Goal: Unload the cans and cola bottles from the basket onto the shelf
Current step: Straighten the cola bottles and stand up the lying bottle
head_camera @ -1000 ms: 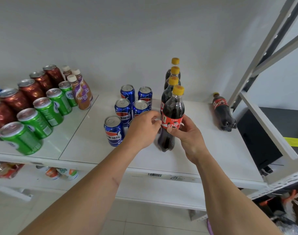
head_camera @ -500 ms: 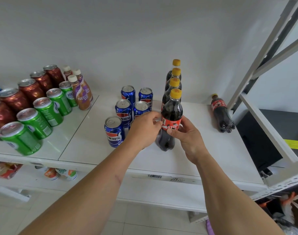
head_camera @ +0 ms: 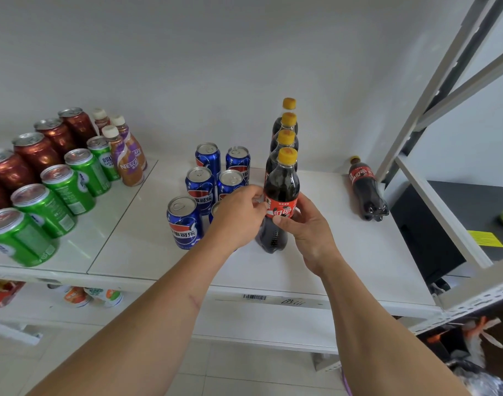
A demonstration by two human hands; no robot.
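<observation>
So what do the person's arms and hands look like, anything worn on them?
Both arms are bare as far as the frame shows, with no sleeves in view. The left hand and right hand wear no gloves, rings or watch. A thin line mark shows on the left forearm.

1. Green cans stand in a row at the left of the upper board, with dark red cans in a row behind them.
2. Small coffee bottles with white caps and purple-and-tan labels stand at the far end of those rows, near the wall.
3. A black box bearing a yellow label sits to the right, beyond the grey metal upright.
4. A barcode sticker is stuck on the front edge.
5. Orange-and-white packets lie on the level below.
</observation>
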